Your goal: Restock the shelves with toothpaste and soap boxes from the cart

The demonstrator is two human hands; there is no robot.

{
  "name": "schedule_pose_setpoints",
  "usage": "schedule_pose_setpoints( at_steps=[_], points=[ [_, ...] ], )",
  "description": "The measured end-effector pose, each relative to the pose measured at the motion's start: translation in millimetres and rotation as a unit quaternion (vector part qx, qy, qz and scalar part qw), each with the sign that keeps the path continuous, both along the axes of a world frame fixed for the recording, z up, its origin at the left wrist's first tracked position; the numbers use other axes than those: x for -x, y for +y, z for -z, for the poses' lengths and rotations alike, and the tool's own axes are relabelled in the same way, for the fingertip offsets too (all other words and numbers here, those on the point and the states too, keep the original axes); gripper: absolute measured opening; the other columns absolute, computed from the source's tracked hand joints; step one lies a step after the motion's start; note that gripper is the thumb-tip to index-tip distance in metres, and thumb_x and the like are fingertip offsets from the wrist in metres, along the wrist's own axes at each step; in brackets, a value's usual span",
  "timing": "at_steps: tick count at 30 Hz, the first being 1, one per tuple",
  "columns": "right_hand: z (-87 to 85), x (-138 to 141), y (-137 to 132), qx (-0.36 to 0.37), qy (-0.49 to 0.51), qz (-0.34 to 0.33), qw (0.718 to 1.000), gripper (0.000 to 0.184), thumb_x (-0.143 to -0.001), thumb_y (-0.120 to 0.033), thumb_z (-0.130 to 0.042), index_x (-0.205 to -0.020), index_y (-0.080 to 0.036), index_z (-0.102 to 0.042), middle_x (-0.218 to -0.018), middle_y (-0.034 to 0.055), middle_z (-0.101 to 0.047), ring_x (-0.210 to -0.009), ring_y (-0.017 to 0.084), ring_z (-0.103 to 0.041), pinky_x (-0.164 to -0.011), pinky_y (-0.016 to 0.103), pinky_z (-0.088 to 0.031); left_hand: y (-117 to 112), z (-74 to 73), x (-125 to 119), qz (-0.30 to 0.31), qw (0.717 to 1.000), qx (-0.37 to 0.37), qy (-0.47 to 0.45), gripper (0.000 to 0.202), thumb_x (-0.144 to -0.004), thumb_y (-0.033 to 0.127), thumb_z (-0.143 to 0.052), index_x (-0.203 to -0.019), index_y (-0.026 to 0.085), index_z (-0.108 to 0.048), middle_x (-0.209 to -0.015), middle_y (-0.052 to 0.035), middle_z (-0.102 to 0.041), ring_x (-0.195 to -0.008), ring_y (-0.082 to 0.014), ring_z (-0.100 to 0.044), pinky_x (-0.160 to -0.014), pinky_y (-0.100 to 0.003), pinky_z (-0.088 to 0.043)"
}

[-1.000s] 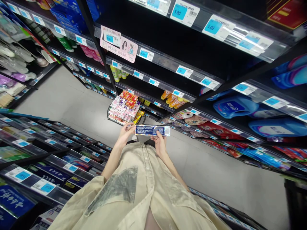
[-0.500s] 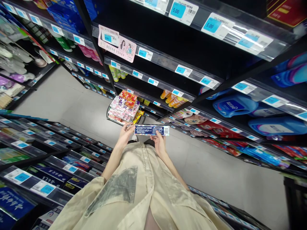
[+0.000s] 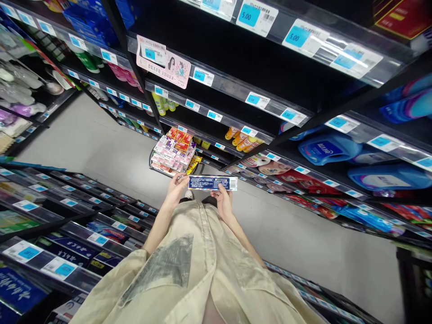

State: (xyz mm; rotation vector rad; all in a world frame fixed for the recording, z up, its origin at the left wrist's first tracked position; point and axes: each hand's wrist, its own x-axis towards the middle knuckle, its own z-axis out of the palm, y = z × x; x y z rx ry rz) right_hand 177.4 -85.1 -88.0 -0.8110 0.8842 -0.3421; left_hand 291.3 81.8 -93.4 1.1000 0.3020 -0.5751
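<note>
A long, slim toothpaste box is stretched level in front of my body. Its dark blue side, with rows of small white print and a barcode at the right end, faces up. My left hand pinches the box's left end. Toward the right end, my right hand grips it from the near edge, its thumb lying on the printed side. Beyond the box, a basket or cart piled with pink, white and red cartons stands on the floor by the shelf.
Ahead runs a tall black shelf unit with price tags, orange bottles and blue detergent jugs. Close on my left, another shelf holds dark blue boxes. Grey floor lies between them. Bagged goods hang at far left.
The view has shifted very slightly. Both hands keep the same hold on the toothpaste box, and nothing else has visibly moved.
</note>
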Motion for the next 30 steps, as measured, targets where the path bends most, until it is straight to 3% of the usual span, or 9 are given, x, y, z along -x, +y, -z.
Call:
schedule_pose_setpoints(
  at_steps=[17, 21, 26, 30],
  points=[
    [-2.7, 4.1, 1.8, 0.060, -0.026, -0.064, 0.996, 0.047, -0.073, -0.059, -0.088, -0.088, -0.021, -0.064, -0.062, -0.0015, -0.070, -0.059, 0.018, -0.070, -0.056, 0.027, -0.053, 0.6, 1.4, -1.2, -0.046, 0.999, -0.005, 0.008, 0.049, -0.057, 0.045, -0.099, -0.088, 0.019, -0.071, -0.088, -0.0004, -0.071, -0.082, -0.0129, -0.066, -0.078, -0.025, -0.053],
    [-5.0, 7.9, 1.5, 0.127, -0.030, -0.111, 0.985, 0.047, -0.076, -0.062, -0.085, -0.089, -0.021, -0.068, -0.066, 0.0003, -0.072, -0.061, 0.020, -0.071, -0.060, 0.031, -0.057, 1.9, 4.0, -2.3, -0.051, 0.998, -0.011, 0.025, 0.047, -0.061, 0.045, -0.097, -0.088, 0.019, -0.068, -0.085, 0.0010, -0.068, -0.078, -0.0123, -0.063, -0.073, -0.024, -0.052],
    [-9.8, 11.8, 5.3, 0.246, -0.007, -0.171, 0.954, 0.049, -0.073, -0.058, -0.090, -0.098, -0.021, -0.070, -0.085, 0.0057, -0.078, -0.077, 0.025, -0.076, -0.079, 0.042, -0.064, -0.3, 2.8, -1.8, -0.032, 0.999, 0.027, 0.032, 0.049, -0.072, 0.051, -0.090, -0.106, 0.022, -0.068, -0.098, -0.0025, -0.071, -0.081, -0.0167, -0.063, -0.067, -0.027, -0.054],
    [-23.0, 7.2, 6.5, 0.385, -0.099, -0.210, 0.893, 0.066, -0.071, -0.054, -0.092, -0.123, -0.023, -0.067, -0.119, 0.0134, -0.076, -0.113, 0.032, -0.074, -0.102, 0.050, -0.060, -8.4, 3.5, -0.4, -0.048, 0.998, 0.036, 0.005, 0.040, -0.084, 0.051, -0.080, -0.111, 0.022, -0.073, -0.104, -0.0045, -0.071, -0.083, -0.0162, -0.062, -0.066, -0.024, -0.053]
  ],
)
